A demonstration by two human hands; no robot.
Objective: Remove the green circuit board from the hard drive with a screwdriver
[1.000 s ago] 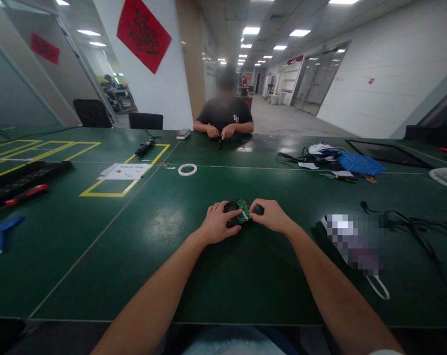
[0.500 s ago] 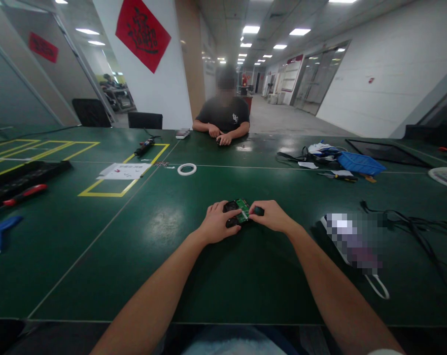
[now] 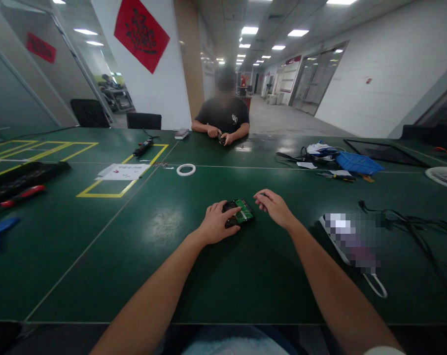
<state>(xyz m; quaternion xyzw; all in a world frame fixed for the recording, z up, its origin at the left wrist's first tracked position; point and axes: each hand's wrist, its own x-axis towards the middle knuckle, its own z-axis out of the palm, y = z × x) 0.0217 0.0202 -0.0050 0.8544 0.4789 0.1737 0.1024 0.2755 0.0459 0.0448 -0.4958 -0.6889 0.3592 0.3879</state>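
A small black device with an exposed green circuit board (image 3: 244,211) lies flat on the table in front of me. My left hand (image 3: 219,224) grips it from the left, with fingers across its top and the thumb along the near edge, covering its left part. Just right of the device and apart from it, my right hand (image 3: 276,209) hovers with thumb and fingertips pinched together. Something small and dark shows at those fingertips, too small to name.
A white ring (image 3: 186,169) and a paper sheet (image 3: 124,171) lie beyond my left hand. To the right are a phone-like object (image 3: 351,241), blurred out, black cables (image 3: 411,222) and a blue basket (image 3: 360,162). Across the table sits a person (image 3: 223,116) handling a dark object.
My right hand has lifted off the device's right edge and moved slightly right and away from me. My left hand stays on the device, and more of the circuit board shows.
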